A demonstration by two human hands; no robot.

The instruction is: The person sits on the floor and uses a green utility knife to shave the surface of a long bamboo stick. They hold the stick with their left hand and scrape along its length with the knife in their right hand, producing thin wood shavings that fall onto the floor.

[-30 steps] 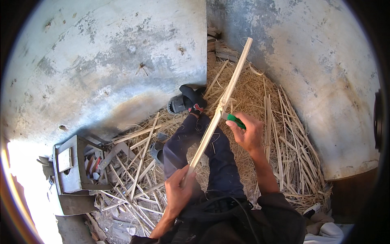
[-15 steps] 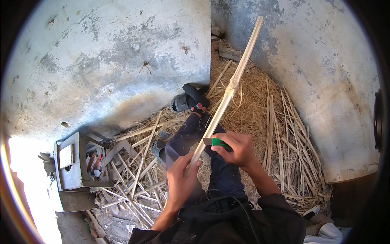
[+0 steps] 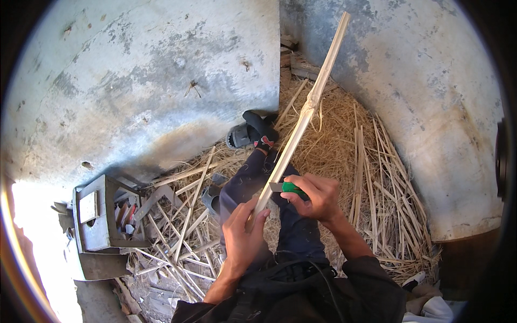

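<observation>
Rough grey plastered walls (image 3: 161, 91) on two sides, stained and patchy, meeting at a corner near the top of the view. Below them, bare ground buried under dry yellow straw and split cane offcuts (image 3: 371, 183), heaped thickest against the right wall. At lower left, a small grey metal box with open compartments (image 3: 99, 220), sitting in hard sunlight, loose pale sticks scattered just beside it. Dark blue trouser leg (image 3: 258, 183) stretched out over the litter, ending in a black and grey sandal (image 3: 250, 132) near the wall corner.

Long pale split cane strip (image 3: 304, 121) slanting from the lap up toward the top of the view, one knotty node partway along. Left hand (image 3: 242, 237) closed around the strip's lower end, fingers wrapped, thumb along the wood. Right hand (image 3: 318, 196) clenched on a green-handled knife (image 3: 288, 187), just above the left hand, blade laid against the strip's edge. Both hands close together over the thigh, above a dark jacket (image 3: 323, 290) at the bottom edge.
</observation>
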